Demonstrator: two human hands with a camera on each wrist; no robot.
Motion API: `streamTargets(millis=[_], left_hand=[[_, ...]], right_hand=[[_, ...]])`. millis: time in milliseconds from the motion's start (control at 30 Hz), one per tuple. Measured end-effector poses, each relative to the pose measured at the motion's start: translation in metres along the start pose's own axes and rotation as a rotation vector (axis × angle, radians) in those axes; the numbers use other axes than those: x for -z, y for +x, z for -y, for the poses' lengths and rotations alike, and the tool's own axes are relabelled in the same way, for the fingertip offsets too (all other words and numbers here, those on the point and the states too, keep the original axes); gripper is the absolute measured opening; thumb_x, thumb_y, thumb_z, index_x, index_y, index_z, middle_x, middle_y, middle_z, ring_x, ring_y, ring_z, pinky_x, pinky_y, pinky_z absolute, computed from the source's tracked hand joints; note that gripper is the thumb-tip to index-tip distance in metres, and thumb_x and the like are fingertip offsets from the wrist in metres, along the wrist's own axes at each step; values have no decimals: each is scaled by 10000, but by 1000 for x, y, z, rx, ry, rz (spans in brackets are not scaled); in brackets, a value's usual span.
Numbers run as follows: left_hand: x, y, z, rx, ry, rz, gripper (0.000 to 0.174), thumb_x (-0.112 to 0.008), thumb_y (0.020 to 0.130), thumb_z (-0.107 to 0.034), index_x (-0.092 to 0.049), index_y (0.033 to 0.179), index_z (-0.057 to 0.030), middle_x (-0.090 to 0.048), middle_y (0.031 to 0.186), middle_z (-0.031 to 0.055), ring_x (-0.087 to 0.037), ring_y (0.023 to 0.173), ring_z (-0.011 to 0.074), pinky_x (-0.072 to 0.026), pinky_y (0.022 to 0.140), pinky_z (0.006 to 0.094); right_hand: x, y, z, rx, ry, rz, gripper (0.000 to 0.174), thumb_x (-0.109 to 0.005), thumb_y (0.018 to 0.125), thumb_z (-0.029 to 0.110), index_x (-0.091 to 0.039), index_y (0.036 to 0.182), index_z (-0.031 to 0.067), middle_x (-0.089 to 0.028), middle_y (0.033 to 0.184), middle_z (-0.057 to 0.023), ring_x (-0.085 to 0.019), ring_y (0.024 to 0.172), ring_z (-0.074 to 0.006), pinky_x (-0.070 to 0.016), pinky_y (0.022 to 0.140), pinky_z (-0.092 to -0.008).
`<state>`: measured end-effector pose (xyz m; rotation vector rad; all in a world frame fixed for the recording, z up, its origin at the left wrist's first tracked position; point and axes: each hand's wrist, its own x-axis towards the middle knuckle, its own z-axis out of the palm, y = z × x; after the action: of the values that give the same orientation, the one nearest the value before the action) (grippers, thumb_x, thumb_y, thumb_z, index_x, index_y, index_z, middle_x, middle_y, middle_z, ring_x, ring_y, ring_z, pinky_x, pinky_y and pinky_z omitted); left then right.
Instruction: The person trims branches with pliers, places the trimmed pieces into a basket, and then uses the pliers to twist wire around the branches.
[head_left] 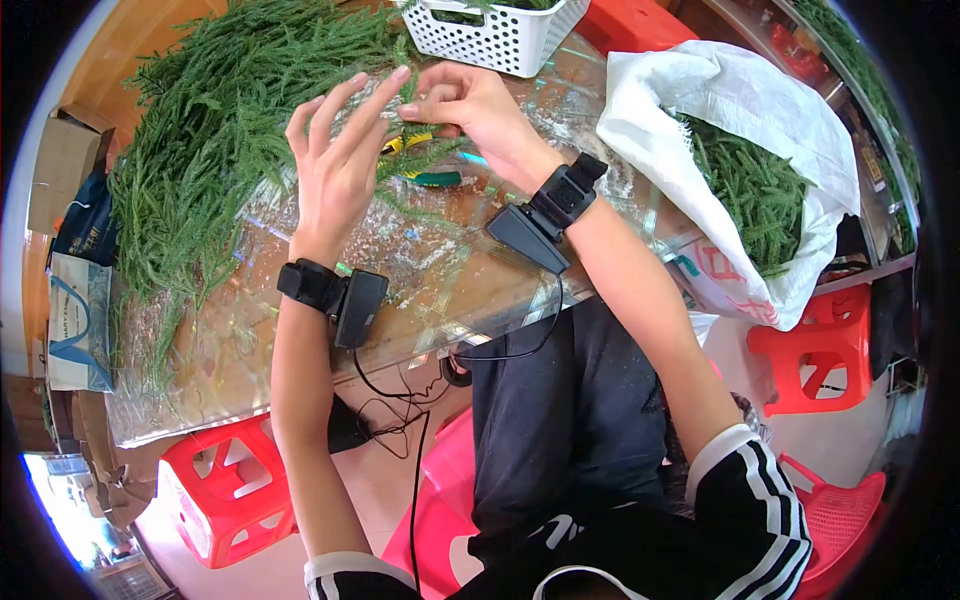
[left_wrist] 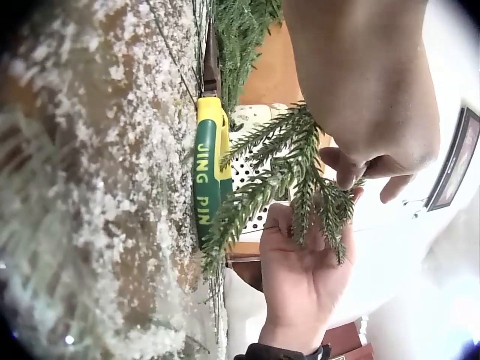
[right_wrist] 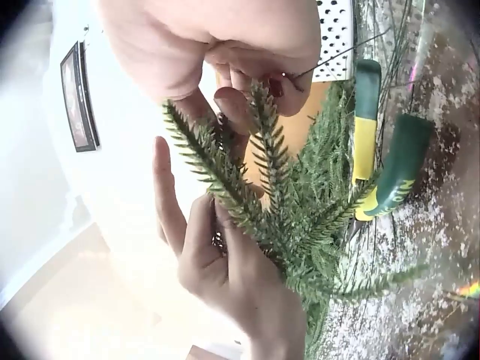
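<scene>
Both hands meet over the table around a green needled evergreen sprig (left_wrist: pixel 281 176). My left hand (head_left: pixel 340 165) pinches it with thumb and curled fingers, other fingers raised, as the right wrist view shows. My right hand (head_left: pixel 490 120) holds it at the tips from the other side, thumb and forefinger close together. A thin dark strand (right_wrist: pixel 322 64) sticks out beside the right thumb. The sprig's branches spread below the hands. Under them on the table lie pliers (left_wrist: pixel 202 180) with green and yellow handles, marked JING PIN.
A large heap of evergreen branches (head_left: pixel 210 130) covers the table's left side. A white perforated basket (head_left: pixel 490 42) stands at the back. White crumbs litter the tabletop (head_left: pixel 420 300). At right is a white sack (head_left: pixel 640 100) of greenery; red stools (head_left: pixel 820 345) stand around.
</scene>
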<state>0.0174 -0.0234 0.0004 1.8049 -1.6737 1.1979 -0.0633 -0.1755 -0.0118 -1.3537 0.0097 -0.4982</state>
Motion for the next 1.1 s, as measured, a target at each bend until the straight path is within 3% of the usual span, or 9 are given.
streamTargets(millis=[433, 567, 700, 833, 967, 1100], left_hand=[[1, 2, -1, 4, -140, 160, 55, -595, 726, -64, -573, 767, -35, -563, 1159, -39, -472, 1077, 174, -282, 928, 391], [-1, 1, 2, 5, -105, 185, 78, -600, 716, -75, -569, 781, -46, -570, 1135, -35, -479, 1042, 184, -274, 934, 412], [0, 2, 2, 9, -121, 150, 85, -601, 718, -80, -573, 796, -60, -576, 1111, -30, -484, 1009, 190, -265, 937, 435], [-2, -1, 5, 26, -97, 146, 88, -601, 723, -82, -581, 807, -66, -583, 1084, -25, -488, 992, 192, -254, 943, 452], [-4, -3, 5, 65, -47, 122, 106, -599, 725, -83, -592, 830, -72, -586, 1064, -20, -491, 985, 192, -241, 949, 469], [-5, -4, 5, 81, 2, 92, 117, -598, 721, -79, -588, 837, -79, -587, 1052, -22, -493, 987, 184, -228, 957, 481]], right_hand=[[8, 3, -1, -5, -55, 92, 238, -719, 705, 89, -488, 746, 47, -540, 642, 4, -513, 620, -51, -393, 553, -190], [7, 6, -3, 108, -267, 78, 236, -716, 710, 108, -491, 743, 43, -544, 661, 2, -502, 635, -56, -395, 571, -203], [6, 3, -1, 75, -260, 129, 208, -669, 744, 68, -461, 755, 62, -514, 722, 10, -502, 716, -57, -419, 656, -215], [2, 1, 2, 119, -293, 149, 182, -664, 760, 99, -488, 773, 57, -510, 732, 5, -506, 707, -67, -418, 646, -208], [-2, 0, 3, 286, -421, 122, 192, -674, 763, 146, -532, 840, 43, -528, 738, -6, -514, 714, -64, -429, 628, -217], [-5, -3, 6, 362, -661, 110, 275, -696, 740, 169, -552, 934, 39, -557, 755, -24, -534, 706, -76, -440, 605, -227]])
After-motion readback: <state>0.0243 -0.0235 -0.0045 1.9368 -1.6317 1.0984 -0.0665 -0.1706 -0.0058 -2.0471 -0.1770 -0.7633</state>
